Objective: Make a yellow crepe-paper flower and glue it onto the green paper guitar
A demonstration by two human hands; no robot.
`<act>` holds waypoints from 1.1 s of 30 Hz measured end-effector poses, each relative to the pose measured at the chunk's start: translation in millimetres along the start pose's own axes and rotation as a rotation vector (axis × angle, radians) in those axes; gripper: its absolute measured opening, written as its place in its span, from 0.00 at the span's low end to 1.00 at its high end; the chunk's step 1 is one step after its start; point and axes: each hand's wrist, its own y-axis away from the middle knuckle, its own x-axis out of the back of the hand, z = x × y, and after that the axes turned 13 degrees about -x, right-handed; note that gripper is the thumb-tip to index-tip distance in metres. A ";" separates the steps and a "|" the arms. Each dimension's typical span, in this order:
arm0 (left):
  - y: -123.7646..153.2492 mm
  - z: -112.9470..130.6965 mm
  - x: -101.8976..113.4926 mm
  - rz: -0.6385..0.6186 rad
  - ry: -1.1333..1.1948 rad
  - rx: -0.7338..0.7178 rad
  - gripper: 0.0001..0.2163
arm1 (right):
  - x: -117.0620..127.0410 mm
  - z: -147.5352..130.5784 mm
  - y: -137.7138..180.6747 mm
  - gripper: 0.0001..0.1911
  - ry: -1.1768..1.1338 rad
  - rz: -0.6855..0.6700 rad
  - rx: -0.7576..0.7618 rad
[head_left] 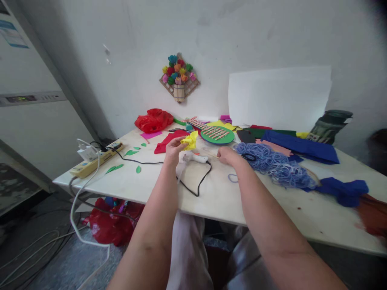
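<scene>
My left hand (174, 148) is closed on a yellow paper flower (190, 140), holding it above the table. Below it lies a white glue gun (195, 157) with a black cord. My right hand (226, 156) is closed in a pinch just right of the glue gun. A thin pale stick (213, 156) juts out leftward from its fingertips. Beside that hand sits a tangled heap of blue yarn (272, 163), with black-handled scissors (248, 157) on its edge. Farther back rests a green, guitar-shaped piece (218, 135) latticed with thin sticks.
Cut green paper leaves (138, 169) and a power strip (96, 161) are at left. Red paper (169, 141), a red plastic bag (154, 120), folded blue paper (302, 147) and a dark bottle (331, 127) line the back. A flower-basket decoration (179, 76) hangs on the wall.
</scene>
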 end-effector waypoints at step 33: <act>5.3 0.9 -1.2 -0.270 -0.113 0.151 0.19 | 0.2 2.7 -9.8 0.10 -0.457 0.536 0.187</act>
